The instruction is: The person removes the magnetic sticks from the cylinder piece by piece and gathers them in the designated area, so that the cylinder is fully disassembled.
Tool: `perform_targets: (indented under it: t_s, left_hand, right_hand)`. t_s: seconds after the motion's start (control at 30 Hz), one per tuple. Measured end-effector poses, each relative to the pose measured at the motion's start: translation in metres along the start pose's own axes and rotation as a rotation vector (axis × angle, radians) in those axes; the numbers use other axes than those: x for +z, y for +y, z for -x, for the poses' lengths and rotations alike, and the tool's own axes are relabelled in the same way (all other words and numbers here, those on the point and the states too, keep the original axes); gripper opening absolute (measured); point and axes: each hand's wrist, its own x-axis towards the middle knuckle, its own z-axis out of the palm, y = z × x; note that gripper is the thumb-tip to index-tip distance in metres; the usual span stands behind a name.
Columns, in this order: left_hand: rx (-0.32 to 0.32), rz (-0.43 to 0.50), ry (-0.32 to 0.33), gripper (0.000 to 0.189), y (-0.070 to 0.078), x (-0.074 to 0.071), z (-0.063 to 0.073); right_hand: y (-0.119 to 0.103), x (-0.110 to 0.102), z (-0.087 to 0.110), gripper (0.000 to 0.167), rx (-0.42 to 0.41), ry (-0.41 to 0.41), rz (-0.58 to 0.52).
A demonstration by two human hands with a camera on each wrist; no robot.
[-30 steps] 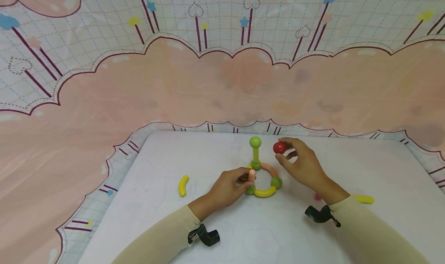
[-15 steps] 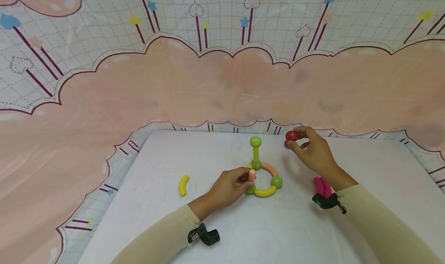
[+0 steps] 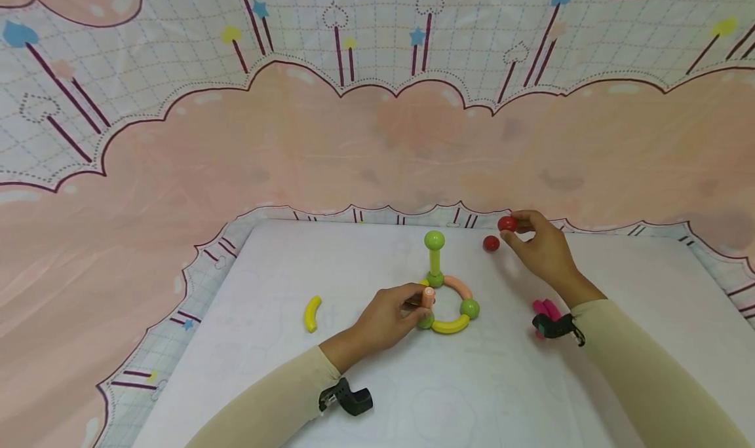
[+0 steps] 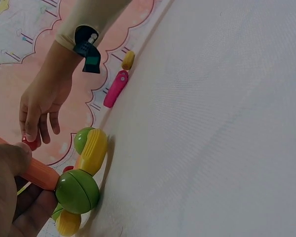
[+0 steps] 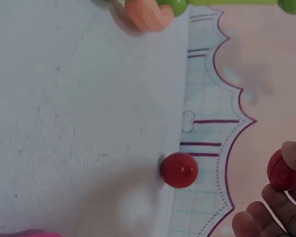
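Note:
My left hand (image 3: 386, 317) grips an orange rod (image 3: 428, 297) that stands on a green ball (image 4: 78, 191), part of a ring of toy pieces on the table. The ring joins green balls with curved yellow (image 3: 450, 325) and orange (image 3: 459, 286) pieces. From its far side rises a light green rod (image 3: 434, 261), topped by a bright green ball (image 3: 434, 240). At the back right, my right hand (image 3: 545, 251) pinches a red ball (image 3: 507, 223) between thumb and fingers, held above the table. A second red ball (image 3: 491, 243) lies on the table just left of that hand.
A curved yellow piece (image 3: 312, 314) lies left of the ring on the white table (image 3: 236, 395). Pink pieces (image 3: 552, 309) lie under the right wrist, partly hidden by its camera. Behind the table hangs a patterned cloth (image 3: 377, 153).
My right hand has moved right and back with its red ball, away from the ring. The second red ball and the pink pieces have come into view. The left hand stays put.

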Motion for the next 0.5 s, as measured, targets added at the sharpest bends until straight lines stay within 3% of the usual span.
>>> perform_targets:
  t_s: [0.5]
  left_hand:
    - [-0.024, 0.054, -0.001, 0.028, 0.001, 0.001, -0.001]
  right_hand:
    - [0.026, 0.001, -0.015, 0.054, 0.134, -0.129, 0.014]
